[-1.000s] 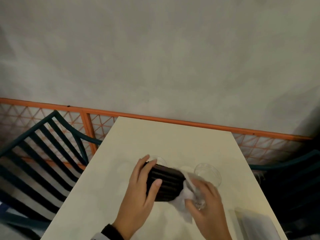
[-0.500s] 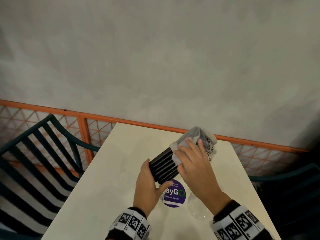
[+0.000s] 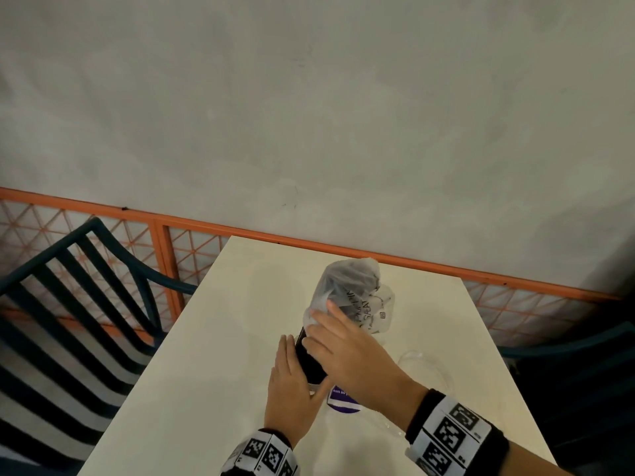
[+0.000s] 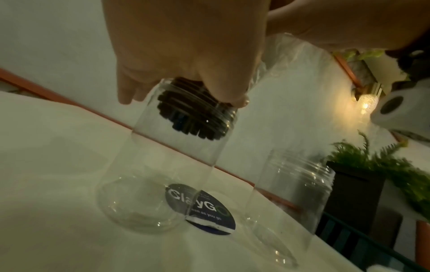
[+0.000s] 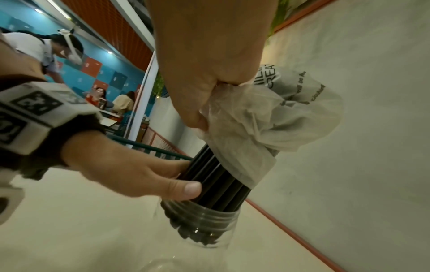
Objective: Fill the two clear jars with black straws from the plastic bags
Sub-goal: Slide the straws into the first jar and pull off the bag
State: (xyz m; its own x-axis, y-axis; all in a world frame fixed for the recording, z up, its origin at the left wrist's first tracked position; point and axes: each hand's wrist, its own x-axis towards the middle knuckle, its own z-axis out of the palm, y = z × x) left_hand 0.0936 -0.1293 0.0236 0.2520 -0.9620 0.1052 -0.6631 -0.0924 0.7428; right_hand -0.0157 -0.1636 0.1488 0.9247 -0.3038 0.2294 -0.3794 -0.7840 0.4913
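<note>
A bundle of black straws point(image 5: 218, 180) stands nearly upright with its lower ends just inside the mouth of a clear jar point(image 4: 163, 174). My left hand point(image 3: 295, 369) grips the bare straws point(image 3: 309, 359) right above the jar rim. My right hand point(image 3: 326, 334) pinches the crumpled translucent printed plastic bag point(image 3: 354, 297) that still covers the upper half of the bundle. In the right wrist view the bag point(image 5: 267, 119) is bunched under my right hand's fingers point(image 5: 197, 117). A second clear jar point(image 4: 291, 202) stands just to the right with nothing in it.
The jars stand on a cream table point(image 3: 213, 355) with a round purple sticker point(image 3: 340, 401) between them. Dark green slatted chairs point(image 3: 68, 321) flank the table. An orange lattice rail point(image 3: 412, 262) and a grey wall are behind it. A potted fern point(image 4: 384, 174) stands to the right.
The bundle has swung from slanting to nearly upright and come down, its ends now in the left jar's mouth. Both hands moved lower with it.
</note>
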